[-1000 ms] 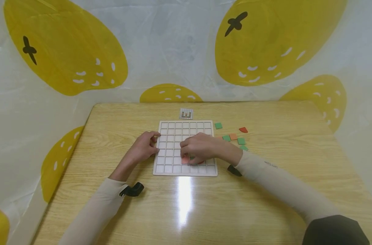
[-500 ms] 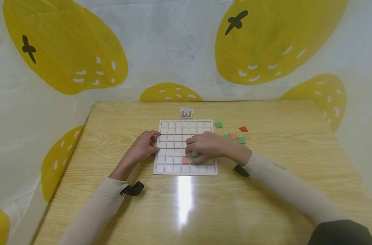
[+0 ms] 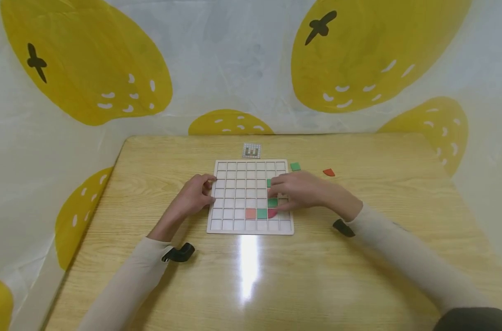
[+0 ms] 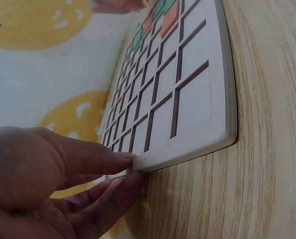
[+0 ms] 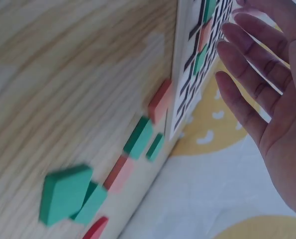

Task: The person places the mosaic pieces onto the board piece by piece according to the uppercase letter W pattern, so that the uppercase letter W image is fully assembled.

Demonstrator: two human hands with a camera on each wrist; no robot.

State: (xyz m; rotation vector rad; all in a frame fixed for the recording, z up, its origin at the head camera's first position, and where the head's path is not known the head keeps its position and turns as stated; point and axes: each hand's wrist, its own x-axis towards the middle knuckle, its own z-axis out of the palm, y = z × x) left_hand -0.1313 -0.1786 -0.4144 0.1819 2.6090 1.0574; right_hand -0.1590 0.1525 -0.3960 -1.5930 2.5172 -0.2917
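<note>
A white wooden grid board [image 3: 229, 226] lies on the table, with a salmon square tile [image 3: 250, 214], a green square tile [image 3: 262, 214] and a red rounded tile [image 3: 271, 213] in one row. Another green tile [image 3: 273, 202] sits above the red one. At the board's left edge, my left hand [image 3: 191, 197] holds the rim; thumb and fingers meet it in the left wrist view. Over the board's right side is my right hand [image 3: 302, 189]. Its fingers [image 5: 247, 64] are spread and loosely straight in the right wrist view, with no tile seen in them.
A small pattern card [image 3: 251, 150] lies beyond the board. Right of the board lie a green tile [image 3: 295, 166], a red tile [image 3: 329, 172] and several loose tiles, such as a green one [image 5: 65, 194] and a salmon one [image 5: 160, 101]. Behind the table hangs a lemon-print sheet [image 3: 230, 59].
My right hand has moved right across the board, uncovering the green and red tiles beside the salmon one. My left hand stays at the left edge.
</note>
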